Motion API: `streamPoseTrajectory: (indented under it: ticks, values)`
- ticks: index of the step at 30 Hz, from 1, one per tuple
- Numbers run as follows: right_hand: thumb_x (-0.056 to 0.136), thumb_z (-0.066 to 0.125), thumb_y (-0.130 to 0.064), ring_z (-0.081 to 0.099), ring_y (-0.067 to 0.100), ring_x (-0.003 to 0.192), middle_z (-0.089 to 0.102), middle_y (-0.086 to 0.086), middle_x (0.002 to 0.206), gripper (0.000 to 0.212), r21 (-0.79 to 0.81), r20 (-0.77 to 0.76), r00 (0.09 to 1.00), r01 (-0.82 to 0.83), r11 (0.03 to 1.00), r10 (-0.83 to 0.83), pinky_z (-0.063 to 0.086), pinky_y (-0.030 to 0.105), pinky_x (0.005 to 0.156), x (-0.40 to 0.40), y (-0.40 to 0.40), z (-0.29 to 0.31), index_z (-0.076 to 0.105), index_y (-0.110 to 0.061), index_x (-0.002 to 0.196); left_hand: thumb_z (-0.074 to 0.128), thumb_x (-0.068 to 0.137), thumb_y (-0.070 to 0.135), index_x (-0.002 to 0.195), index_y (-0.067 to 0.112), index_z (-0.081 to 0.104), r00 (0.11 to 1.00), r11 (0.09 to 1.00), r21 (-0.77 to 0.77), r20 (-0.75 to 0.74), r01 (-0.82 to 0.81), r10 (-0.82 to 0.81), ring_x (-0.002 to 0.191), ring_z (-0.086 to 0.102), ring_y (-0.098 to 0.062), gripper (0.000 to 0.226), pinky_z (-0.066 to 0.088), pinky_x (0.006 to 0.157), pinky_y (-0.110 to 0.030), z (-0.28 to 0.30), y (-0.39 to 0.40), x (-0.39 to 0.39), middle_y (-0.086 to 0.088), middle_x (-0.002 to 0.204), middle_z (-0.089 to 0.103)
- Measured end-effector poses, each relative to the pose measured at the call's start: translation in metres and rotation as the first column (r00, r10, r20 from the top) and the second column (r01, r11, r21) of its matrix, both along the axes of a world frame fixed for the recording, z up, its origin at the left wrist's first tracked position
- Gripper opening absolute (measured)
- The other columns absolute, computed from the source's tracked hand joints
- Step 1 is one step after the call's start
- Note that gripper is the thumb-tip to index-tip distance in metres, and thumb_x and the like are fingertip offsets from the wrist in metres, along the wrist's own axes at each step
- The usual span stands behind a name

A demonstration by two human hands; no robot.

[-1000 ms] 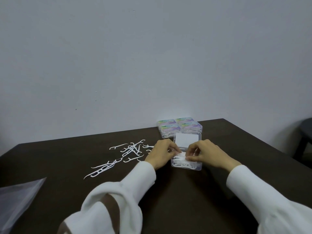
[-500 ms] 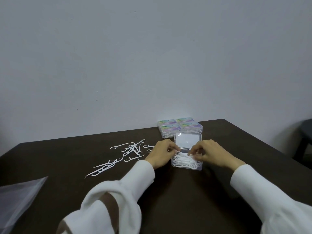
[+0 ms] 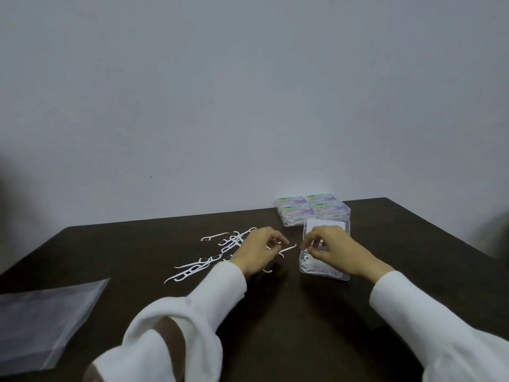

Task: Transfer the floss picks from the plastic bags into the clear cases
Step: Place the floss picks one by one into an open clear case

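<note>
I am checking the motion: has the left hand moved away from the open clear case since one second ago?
Yes. The left hand has drawn leftward, away from the open clear case and toward the loose floss picks.

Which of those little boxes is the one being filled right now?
Look at the far right part of the dark table, under the person's right hand. The open clear case stands there with its lid up, unlike the four closed, labelled cases stacked behind it.

A plain indoor room, kind unclear: a dark wooden worktop pushed against a bare grey-white wall behind it.
</note>
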State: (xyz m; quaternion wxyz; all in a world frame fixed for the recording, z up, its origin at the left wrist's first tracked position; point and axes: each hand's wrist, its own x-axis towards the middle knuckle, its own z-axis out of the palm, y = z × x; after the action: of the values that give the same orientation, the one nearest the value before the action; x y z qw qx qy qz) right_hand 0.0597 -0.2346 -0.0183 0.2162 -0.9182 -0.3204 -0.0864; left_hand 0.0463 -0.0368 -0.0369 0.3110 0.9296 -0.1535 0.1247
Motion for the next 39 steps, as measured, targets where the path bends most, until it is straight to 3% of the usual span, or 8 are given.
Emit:
streamPoseTrajectory:
  ticks: [5, 8, 13, 18, 25, 30, 35, 39]
  values:
    - [0.087, 0.060, -0.019, 0.056, 0.005, 0.094, 0.065, -0.001, 0.111, 0.022, -0.027, 0.000, 0.997, -0.083, 0.996, 0.083, 0.043, 0.017, 0.086, 0.003, 0.038, -0.003, 0.064, -0.018, 0.109, 0.057, 0.089, 0.006, 0.104, 0.014, 0.071, 0.995, 0.995, 0.046, -0.035, -0.087, 0.088, 0.100, 0.059, -0.014, 0.021, 0.042, 0.086, -0.016, 0.003, 0.047, -0.015, -0.003, 0.106, 0.065]
    - [0.083, 0.063, -0.041, 0.052, 0.015, 0.117, 0.056, 0.002, 0.129, 0.051, -0.118, -0.107, 0.994, -0.050, 0.992, 0.037, 0.041, 0.027, 0.099, 0.006, 0.062, -0.009, 0.051, -0.017, 0.126, 0.062, 0.089, 0.018, 0.110, 0.018, 0.067, 0.976, 0.979, 0.112, -0.118, -0.169, 0.182, 0.110, 0.054, -0.013, 0.022, 0.040, 0.097, -0.023, 0.005, 0.081, -0.024, -0.001, 0.116, 0.060]
    - [0.077, 0.055, -0.066, 0.038, 0.027, 0.132, 0.037, 0.007, 0.146, 0.089, -0.296, -0.176, 0.977, 0.061, 0.953, -0.117, 0.035, 0.040, 0.106, 0.012, 0.088, -0.022, 0.026, -0.016, 0.144, 0.064, 0.075, 0.063, 0.125, 0.024, 0.054, 0.869, 0.899, 0.282, -0.275, -0.336, 0.411, 0.116, 0.046, -0.016, 0.064, 0.040, 0.102, -0.039, 0.004, 0.121, -0.034, 0.002, 0.120, 0.049]
    - [0.086, 0.059, -0.042, 0.044, 0.025, 0.121, 0.047, 0.008, 0.127, 0.053, -0.299, -0.128, 0.989, 0.026, 0.954, -0.068, 0.041, 0.039, 0.099, 0.022, 0.102, -0.022, 0.048, -0.014, 0.130, 0.073, 0.077, 0.036, 0.124, 0.020, 0.055, 0.854, 0.901, 0.306, -0.327, -0.309, 0.404, 0.110, 0.053, -0.017, 0.053, 0.044, 0.097, -0.032, 0.005, 0.140, -0.040, 0.000, 0.116, 0.052]
    - [0.083, 0.066, -0.016, 0.062, 0.012, 0.092, 0.068, 0.001, 0.100, 0.017, -0.132, -0.122, 0.986, -0.131, 0.983, 0.115, 0.050, 0.026, 0.084, 0.024, 0.113, -0.023, 0.068, -0.016, 0.099, 0.071, 0.077, -0.002, 0.111, 0.005, 0.065, 0.867, 0.959, 0.133, -0.410, -0.251, 0.284, 0.071, 0.057, -0.003, 0.035, 0.044, 0.062, -0.005, 0.010, 0.157, -0.040, 0.005, 0.083, 0.061]
    - [0.081, 0.055, -0.011, 0.052, 0.012, 0.113, 0.055, -0.006, 0.120, 0.037, -0.131, -0.074, 0.995, -0.082, 0.988, 0.073, 0.046, 0.033, 0.088, 0.035, 0.118, -0.015, 0.057, -0.024, 0.116, 0.068, 0.074, -0.012, 0.098, 0.002, 0.067, 0.926, 0.968, -0.053, -0.308, -0.247, 0.219, 0.056, 0.059, 0.003, 0.027, 0.046, 0.059, -0.008, 0.001, 0.146, -0.029, 0.000, 0.078, 0.063]
    - [0.079, 0.049, 0.001, 0.033, 0.014, 0.136, 0.033, -0.005, 0.149, 0.074, -0.213, -0.246, 0.962, -0.174, 0.961, 0.120, 0.033, 0.039, 0.109, 0.066, 0.137, -0.015, 0.027, -0.027, 0.144, 0.076, 0.076, 0.008, 0.105, 0.011, 0.066, 0.952, 0.961, -0.055, -0.159, -0.272, 0.261, 0.083, 0.059, -0.010, 0.031, 0.048, 0.076, -0.015, -0.007, 0.133, -0.008, -0.005, 0.099, 0.063]
    - [0.080, 0.044, 0.002, 0.024, 0.016, 0.141, 0.023, -0.006, 0.154, 0.077, -0.331, -0.284, 0.951, -0.218, 0.918, 0.124, 0.025, 0.039, 0.114, 0.079, 0.153, -0.020, 0.021, -0.028, 0.147, 0.055, 0.095, 0.025, 0.139, 0.018, 0.042, 0.942, 0.953, 0.072, -0.150, -0.294, 0.302, 0.129, 0.042, -0.015, 0.047, 0.032, 0.108, -0.028, -0.010, 0.130, 0.006, 0.000, 0.142, 0.044]
